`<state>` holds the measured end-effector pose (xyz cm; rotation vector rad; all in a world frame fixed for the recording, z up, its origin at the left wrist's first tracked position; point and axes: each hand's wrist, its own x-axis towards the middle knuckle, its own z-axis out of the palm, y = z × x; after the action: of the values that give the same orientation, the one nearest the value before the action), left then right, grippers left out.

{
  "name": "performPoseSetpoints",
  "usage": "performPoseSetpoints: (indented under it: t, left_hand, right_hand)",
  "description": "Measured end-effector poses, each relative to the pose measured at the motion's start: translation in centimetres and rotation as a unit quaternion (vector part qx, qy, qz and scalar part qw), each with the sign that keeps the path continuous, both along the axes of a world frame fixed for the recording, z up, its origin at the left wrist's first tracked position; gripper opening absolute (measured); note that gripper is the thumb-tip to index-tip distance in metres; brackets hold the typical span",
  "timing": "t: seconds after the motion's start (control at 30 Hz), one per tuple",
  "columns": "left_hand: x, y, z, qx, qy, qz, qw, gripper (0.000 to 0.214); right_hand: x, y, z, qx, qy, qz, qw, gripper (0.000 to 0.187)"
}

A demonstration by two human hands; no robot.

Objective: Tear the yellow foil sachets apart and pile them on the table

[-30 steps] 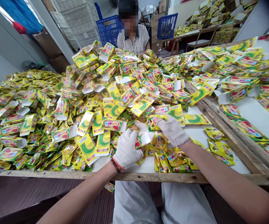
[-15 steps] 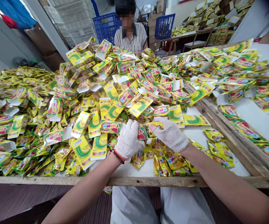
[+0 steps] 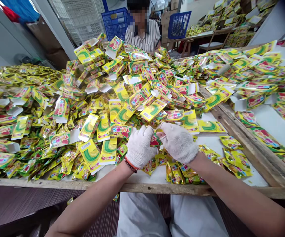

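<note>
Both hands wear white knit gloves and meet over the near middle of the table. My left hand is closed around a small candy box with a green and red printed side, mostly hidden by the fingers. At the right end of this box, my right hand is closed, its bare thumb tip and fingers pinching by a white edge. Below the hands lie small yellow candy packets. Just left of them is another yellow-and-green box marked TWINS.
A large heap of boxes and packets spreads left and ahead. Wooden rails edge the table in front and at right. Across the heap sits another person, with blue baskets behind.
My right hand has moved in against the box's end and turned knuckles up; the yellow packet at its fingers no longer shows. My left hand still grips the box. The view has shifted slightly.
</note>
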<state>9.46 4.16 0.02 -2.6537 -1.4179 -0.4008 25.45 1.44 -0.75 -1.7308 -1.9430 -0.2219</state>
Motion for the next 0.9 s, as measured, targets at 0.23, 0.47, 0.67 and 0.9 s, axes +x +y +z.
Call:
performPoseSetpoints:
  t: [0.23, 0.47, 0.67, 0.9]
  left_hand:
    - [-0.5, 0.4, 0.1, 0.012, 0.063, -0.047, 0.997, 0.048]
    - [-0.3, 1.0, 0.1, -0.001, 0.034, 0.006, 0.999, 0.051]
    - [-0.4, 0.5, 0.3, 0.000, 0.045, -0.014, 0.999, 0.056]
    - [-0.1, 0.1, 0.3, -0.013, 0.057, -0.036, 0.998, 0.054]
  right_hand:
    - [1.3, -0.1, -0.3, -0.119, 0.158, 0.075, 0.977, 0.021]
    - [1.8, 0.2, 0.2, -0.169, 0.393, 0.043, 0.903, 0.026]
    - [0.8, -1.0, 1.8, -0.333, 0.458, 0.101, 0.818, 0.017]
    - [0.5, -0.7, 2.1, -0.420, 0.467, 0.138, 0.766, 0.024]
